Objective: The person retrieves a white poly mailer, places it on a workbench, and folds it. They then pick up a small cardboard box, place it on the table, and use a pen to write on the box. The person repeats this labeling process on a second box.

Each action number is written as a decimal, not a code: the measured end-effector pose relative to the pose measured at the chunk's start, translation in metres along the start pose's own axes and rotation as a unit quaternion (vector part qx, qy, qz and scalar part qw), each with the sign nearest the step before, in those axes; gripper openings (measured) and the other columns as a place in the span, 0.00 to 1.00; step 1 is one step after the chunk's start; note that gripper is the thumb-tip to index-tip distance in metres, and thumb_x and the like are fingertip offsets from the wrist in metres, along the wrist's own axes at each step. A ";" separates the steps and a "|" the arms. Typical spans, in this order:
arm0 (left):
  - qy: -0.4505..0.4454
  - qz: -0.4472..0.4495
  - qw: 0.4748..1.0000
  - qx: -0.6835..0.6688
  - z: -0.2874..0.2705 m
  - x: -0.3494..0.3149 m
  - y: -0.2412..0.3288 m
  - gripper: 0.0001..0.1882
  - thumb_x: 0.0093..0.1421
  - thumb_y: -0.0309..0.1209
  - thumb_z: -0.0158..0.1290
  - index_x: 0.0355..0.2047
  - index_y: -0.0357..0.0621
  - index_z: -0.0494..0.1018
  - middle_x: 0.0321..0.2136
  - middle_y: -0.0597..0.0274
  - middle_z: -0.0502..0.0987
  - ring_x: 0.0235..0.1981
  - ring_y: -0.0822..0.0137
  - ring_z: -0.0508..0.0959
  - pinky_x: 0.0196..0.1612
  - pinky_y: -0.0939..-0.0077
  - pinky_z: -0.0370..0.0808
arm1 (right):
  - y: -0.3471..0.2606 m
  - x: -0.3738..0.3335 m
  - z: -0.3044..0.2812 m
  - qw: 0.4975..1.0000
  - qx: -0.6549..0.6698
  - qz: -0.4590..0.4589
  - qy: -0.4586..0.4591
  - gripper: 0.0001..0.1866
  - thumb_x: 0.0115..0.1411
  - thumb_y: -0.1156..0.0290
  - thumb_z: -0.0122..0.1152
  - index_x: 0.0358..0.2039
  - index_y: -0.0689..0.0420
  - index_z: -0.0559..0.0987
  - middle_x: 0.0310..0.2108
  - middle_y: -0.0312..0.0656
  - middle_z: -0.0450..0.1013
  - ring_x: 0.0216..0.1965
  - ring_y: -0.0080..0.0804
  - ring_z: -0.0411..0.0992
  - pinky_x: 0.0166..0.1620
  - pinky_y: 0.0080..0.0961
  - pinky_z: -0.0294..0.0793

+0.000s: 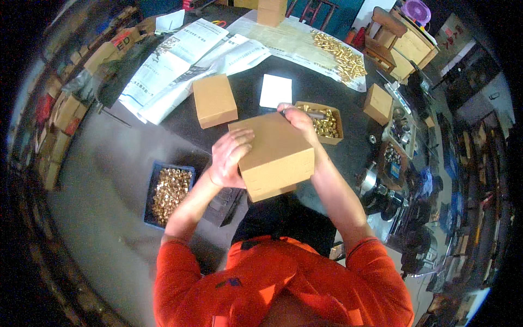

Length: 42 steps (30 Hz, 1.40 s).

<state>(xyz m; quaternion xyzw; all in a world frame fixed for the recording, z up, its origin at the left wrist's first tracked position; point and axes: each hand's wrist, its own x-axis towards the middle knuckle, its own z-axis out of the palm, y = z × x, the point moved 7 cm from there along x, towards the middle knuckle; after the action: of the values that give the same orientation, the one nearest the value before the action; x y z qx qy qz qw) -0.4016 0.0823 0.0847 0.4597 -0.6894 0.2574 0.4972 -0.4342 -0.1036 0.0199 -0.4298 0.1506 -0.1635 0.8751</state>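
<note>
A closed brown cardboard box (pixel 278 150) is held up in front of my body, tilted toward me. My left hand (pixel 231 158) is closed around its left side, fingers on the lid. At the far right corner, my right hand (pixel 298 119) grips the same box. A small dark piece shows at the right hand's fingertips, too small to name. Just beyond that hand, a shallow cardboard tray (pixel 339 124) holds brass-coloured metal parts, with a grey rod-like thing (pixel 317 114) lying over them. A white card (pixel 276 91) lies on the dark table behind the held box.
Another brown box (pixel 215 100) stands on the table at left, near spread newspapers (pixel 174 71). Loose brass parts (pixel 340 57) lie on paper at the far right. A blue bin (pixel 150 191) of brass parts is at lower left. Metal machinery (pixel 381 191) stands at right.
</note>
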 end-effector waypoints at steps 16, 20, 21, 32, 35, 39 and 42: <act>-0.008 -0.257 0.966 -0.003 0.009 -0.012 -0.001 0.42 0.31 0.42 0.70 0.44 0.34 0.63 0.35 0.49 0.74 0.34 0.54 0.78 0.39 0.65 0.75 | -0.063 -0.064 0.016 0.936 -0.127 -0.313 0.097 0.12 0.47 0.86 0.45 0.29 0.60 0.77 0.30 0.41 0.74 0.27 0.25 0.70 0.31 0.17 0.68; 0.018 -0.298 0.954 -0.023 0.008 -0.015 -0.010 0.41 0.30 0.42 0.70 0.43 0.35 0.64 0.34 0.50 0.75 0.34 0.56 0.78 0.39 0.66 0.75 | -0.110 -0.110 0.055 0.857 -0.282 -0.427 0.055 0.16 0.42 0.88 0.43 0.23 0.62 0.81 0.19 0.38 0.71 0.20 0.22 0.66 0.25 0.16 0.61; 0.022 -0.309 0.950 -0.031 0.008 -0.016 -0.010 0.40 0.30 0.41 0.70 0.41 0.36 0.65 0.33 0.50 0.75 0.34 0.56 0.78 0.39 0.66 0.75 | -0.113 -0.115 0.061 0.835 -0.327 -0.443 0.016 0.12 0.42 0.81 0.48 0.25 0.63 0.81 0.18 0.37 0.70 0.19 0.21 0.63 0.24 0.18 0.57; -0.001 -0.302 0.953 0.003 0.008 -0.017 -0.005 0.44 0.27 0.42 0.70 0.44 0.36 0.63 0.34 0.51 0.75 0.34 0.55 0.78 0.38 0.65 0.75 | -0.073 -0.100 0.100 0.895 -0.365 -0.239 -0.089 0.11 0.41 0.77 0.53 0.26 0.65 0.79 0.28 0.40 0.75 0.29 0.21 0.70 0.34 0.17 0.69; 0.016 -0.311 0.950 -0.014 0.008 -0.014 -0.005 0.40 0.28 0.41 0.69 0.41 0.38 0.65 0.32 0.51 0.75 0.33 0.54 0.78 0.37 0.66 0.75 | -0.073 -0.101 0.102 0.854 -0.379 -0.344 -0.091 0.06 0.38 0.78 0.54 0.20 0.62 0.77 0.21 0.39 0.73 0.23 0.23 0.70 0.27 0.19 0.68; 0.018 -0.304 0.953 -0.012 0.006 -0.014 -0.003 0.40 0.27 0.41 0.69 0.41 0.38 0.65 0.33 0.51 0.75 0.33 0.53 0.77 0.37 0.65 0.74 | -0.077 -0.109 0.106 0.784 -0.413 -0.451 -0.107 0.06 0.35 0.74 0.55 0.17 0.60 0.75 0.16 0.40 0.70 0.18 0.29 0.68 0.22 0.22 0.64; 0.018 -0.294 0.956 -0.013 0.006 -0.011 -0.001 0.40 0.27 0.41 0.69 0.41 0.38 0.65 0.33 0.51 0.75 0.34 0.53 0.77 0.37 0.65 0.74 | -0.076 -0.111 0.102 0.785 -0.421 -0.439 -0.115 0.09 0.36 0.70 0.56 0.19 0.60 0.77 0.17 0.41 0.71 0.18 0.31 0.68 0.22 0.24 0.64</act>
<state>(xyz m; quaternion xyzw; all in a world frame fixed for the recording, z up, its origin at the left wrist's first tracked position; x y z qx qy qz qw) -0.4020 0.0812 0.0720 0.6308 -0.5182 0.0997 0.5689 -0.5045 -0.0291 0.1541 -0.7907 -0.1023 -0.4000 0.4519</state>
